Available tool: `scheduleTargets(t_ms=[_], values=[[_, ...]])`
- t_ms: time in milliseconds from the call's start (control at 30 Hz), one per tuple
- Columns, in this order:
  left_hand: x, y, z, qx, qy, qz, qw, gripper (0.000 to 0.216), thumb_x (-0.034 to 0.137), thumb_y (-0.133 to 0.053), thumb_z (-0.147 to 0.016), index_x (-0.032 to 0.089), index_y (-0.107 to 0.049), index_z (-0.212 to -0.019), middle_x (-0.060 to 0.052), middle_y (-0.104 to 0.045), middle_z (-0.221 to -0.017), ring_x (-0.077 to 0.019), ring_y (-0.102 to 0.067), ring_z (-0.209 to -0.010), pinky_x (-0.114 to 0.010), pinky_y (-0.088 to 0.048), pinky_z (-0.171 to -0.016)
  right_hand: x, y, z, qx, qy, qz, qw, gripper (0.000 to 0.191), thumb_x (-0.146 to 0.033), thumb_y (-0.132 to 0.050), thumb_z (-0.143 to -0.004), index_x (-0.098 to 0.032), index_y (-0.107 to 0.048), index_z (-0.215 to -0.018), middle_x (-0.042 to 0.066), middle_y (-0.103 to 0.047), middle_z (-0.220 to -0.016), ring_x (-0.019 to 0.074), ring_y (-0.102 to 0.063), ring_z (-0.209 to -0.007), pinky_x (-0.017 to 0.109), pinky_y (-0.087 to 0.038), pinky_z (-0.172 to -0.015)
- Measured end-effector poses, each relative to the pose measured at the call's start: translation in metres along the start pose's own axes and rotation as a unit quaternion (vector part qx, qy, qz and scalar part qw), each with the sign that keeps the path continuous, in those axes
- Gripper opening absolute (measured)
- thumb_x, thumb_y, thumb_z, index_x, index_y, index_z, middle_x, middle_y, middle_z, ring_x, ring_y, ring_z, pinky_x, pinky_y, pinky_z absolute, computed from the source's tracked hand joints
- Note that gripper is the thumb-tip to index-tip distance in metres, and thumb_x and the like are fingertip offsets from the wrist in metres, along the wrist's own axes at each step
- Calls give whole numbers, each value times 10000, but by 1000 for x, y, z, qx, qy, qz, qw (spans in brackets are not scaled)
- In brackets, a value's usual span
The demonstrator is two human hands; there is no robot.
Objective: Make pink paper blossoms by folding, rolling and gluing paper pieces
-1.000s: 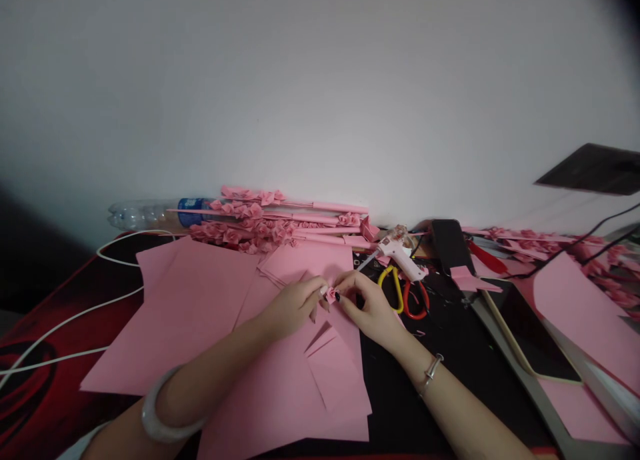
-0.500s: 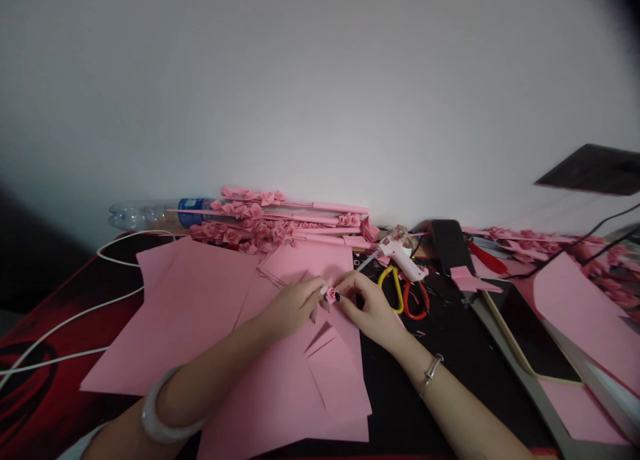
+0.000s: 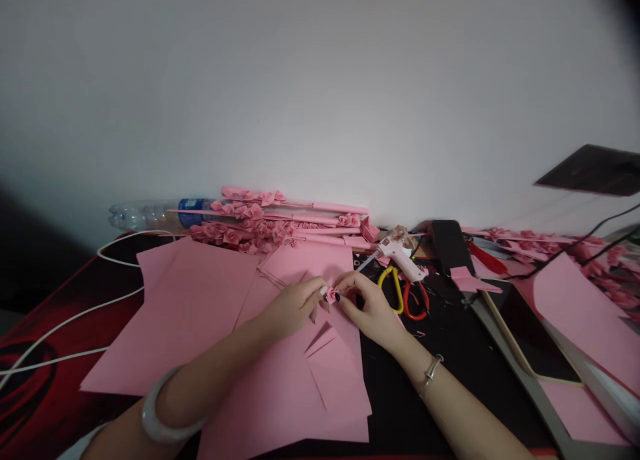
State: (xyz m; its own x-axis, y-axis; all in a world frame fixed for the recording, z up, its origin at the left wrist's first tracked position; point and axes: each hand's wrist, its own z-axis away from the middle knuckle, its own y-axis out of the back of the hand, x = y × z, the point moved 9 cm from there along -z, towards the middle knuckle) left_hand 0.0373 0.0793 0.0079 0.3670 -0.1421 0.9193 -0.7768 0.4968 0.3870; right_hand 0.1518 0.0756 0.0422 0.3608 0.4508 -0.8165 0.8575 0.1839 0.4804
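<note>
A small folded pink paper flower (image 3: pixel 331 294) is pinched between the fingertips of both hands, just above the pink paper sheets (image 3: pixel 210 313) spread over the table. My left hand (image 3: pixel 293 307) holds it from the left, fingers curled. My right hand (image 3: pixel 365 305) pinches it from the right with thumb and forefinger. A white bangle sits on my left wrist and a thin silver bracelet on my right. Cut pink pieces (image 3: pixel 333 367) lie under my forearms.
Pink paper flower stems (image 3: pixel 280 223) and a plastic bottle (image 3: pixel 150 213) lie along the wall. A white glue gun (image 3: pixel 403 253), yellow and red scissors (image 3: pixel 405 293) and a tablet (image 3: pixel 530 333) sit to the right. White cables (image 3: pixel 75 313) cross the left side.
</note>
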Motion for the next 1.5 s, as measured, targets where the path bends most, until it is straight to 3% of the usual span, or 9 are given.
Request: scheduleTargets(t_ms=[1500], values=[[-2,-1,0,-1,-8,5,1000,233,235,-349,-964,199,-526,-817,42,-545,-602,-120,-503,-521,-235,-417,-561,1,0,1,2,-4,-1,1000,178,-45,-544,-810,-208,-581,-869,44,-644,-892,163,-599,-764,303,-506,-695]])
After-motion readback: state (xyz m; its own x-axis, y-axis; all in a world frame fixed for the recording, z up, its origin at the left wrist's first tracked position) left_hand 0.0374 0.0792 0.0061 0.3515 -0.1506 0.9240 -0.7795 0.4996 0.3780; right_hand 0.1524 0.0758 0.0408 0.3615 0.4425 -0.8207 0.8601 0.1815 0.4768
